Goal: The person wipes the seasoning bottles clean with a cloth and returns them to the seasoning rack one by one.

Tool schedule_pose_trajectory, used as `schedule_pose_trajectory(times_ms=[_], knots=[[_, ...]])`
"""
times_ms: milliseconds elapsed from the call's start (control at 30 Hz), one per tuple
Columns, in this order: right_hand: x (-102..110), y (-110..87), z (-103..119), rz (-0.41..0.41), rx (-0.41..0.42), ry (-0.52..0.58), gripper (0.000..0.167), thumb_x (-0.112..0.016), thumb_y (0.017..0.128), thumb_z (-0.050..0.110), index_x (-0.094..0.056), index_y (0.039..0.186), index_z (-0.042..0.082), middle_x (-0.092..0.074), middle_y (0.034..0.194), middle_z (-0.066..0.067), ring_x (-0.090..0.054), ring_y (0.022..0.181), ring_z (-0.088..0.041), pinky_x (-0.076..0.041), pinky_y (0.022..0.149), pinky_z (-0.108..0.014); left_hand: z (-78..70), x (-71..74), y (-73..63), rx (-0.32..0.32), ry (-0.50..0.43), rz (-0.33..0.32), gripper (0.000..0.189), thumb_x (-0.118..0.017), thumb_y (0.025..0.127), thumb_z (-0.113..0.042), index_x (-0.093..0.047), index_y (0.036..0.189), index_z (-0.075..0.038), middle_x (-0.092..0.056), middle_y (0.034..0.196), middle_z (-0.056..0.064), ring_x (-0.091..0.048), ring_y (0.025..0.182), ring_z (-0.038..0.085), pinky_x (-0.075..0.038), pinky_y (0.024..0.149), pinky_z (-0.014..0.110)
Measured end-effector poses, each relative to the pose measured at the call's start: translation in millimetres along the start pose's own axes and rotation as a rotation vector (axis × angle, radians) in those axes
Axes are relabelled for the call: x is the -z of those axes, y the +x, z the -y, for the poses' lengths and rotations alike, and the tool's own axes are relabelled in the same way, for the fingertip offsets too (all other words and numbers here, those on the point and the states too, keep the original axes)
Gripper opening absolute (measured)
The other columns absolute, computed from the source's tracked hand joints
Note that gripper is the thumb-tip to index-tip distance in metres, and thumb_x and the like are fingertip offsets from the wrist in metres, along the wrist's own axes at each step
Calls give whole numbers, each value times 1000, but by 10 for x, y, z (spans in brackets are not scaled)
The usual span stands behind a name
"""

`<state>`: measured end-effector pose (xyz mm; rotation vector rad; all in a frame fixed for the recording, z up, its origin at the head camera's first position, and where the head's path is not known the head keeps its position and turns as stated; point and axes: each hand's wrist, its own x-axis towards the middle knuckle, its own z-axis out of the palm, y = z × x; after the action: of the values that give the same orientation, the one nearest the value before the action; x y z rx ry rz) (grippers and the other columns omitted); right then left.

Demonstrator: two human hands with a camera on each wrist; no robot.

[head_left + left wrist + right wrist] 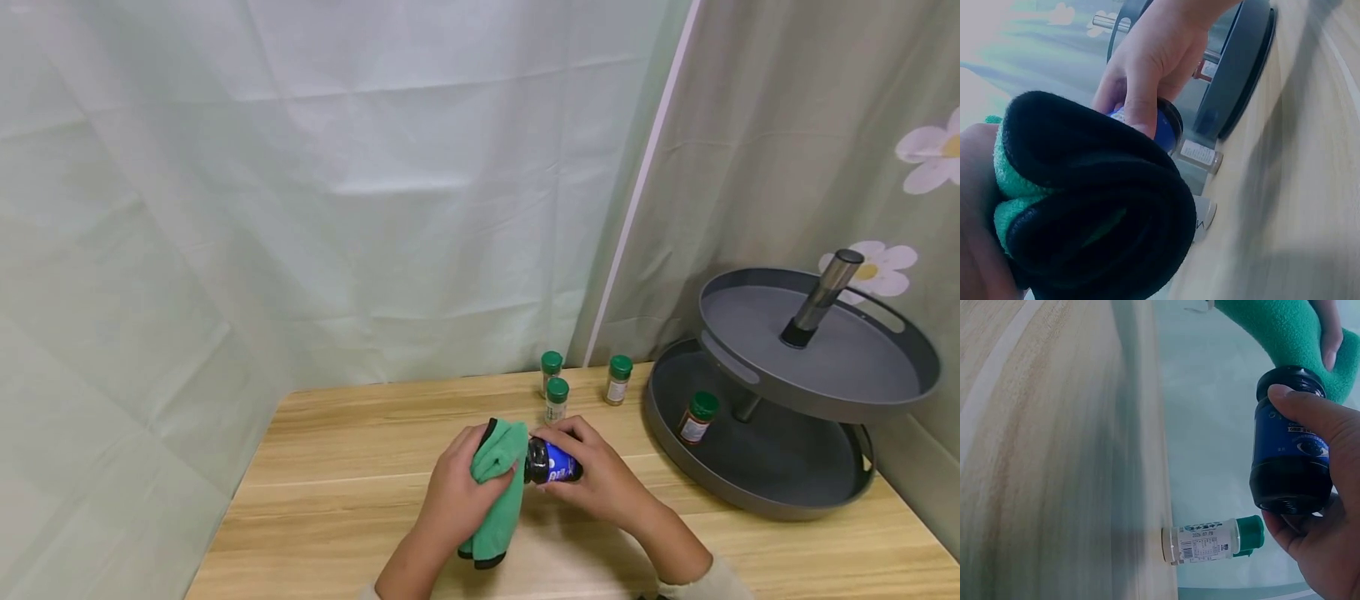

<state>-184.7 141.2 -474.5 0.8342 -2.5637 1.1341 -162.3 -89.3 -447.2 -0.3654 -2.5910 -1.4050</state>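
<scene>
A dark jar with a blue label [561,463] lies tilted on its side above the table, and my right hand [596,471] grips it round its body. My left hand [461,483] holds a folded green cloth [501,500] with black edging. The cloth touches the jar's top end, which it hides in the head view. In the right wrist view the cloth [1285,331] meets the neck of the jar [1291,440]. The cloth's black-edged folds [1097,187] fill much of the left wrist view.
Small spice bottles with green caps [557,400] [551,371] [618,380] stand behind the hands near the table's back edge. To the right is a grey two-tier turntable [817,358], with another green-capped bottle [697,417] on its lower tier. Pale curtains [420,208] hang behind the wooden table [330,483].
</scene>
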Motion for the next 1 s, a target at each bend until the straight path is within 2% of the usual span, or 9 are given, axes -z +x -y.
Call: schedule_pose_trajectory(times_ms=[300,500,733,1000], knots=[[7,-8,14,-3,7,20,71,-91,76,22,-59,139,30,-53,131,5,-60,117,-17,-57,93,-35,71,-8,44,37,-24,-34,48,-80,86,-30,-61,130,-27,-64,120,-10,-62,108,12,-54,94,39],[41,-7,27,-24,-13,38,72,-91,75,22,-59,140,29,-52,132,5,-59,117,-16,-57,93,-32,133,-24,53,33,-35,-43,47,-79,87,-32,-62,130,-24,-65,121,-7,-63,108,13,-54,94,41],[80,5,32,-89,-47,30,71,-89,78,28,-56,141,35,-52,126,6,-59,113,-15,-56,90,-31,133,-43,18,72,-56,-15,47,-80,86,-32,-62,129,-27,-64,121,-10,-62,106,12,-53,94,39],[76,13,5,-105,-118,46,69,-88,79,29,-57,140,35,-52,123,4,-58,112,-16,-56,88,-29,61,-66,-47,34,-51,38,47,-79,87,-35,-61,130,-27,-63,122,-11,-62,107,11,-54,94,37]])
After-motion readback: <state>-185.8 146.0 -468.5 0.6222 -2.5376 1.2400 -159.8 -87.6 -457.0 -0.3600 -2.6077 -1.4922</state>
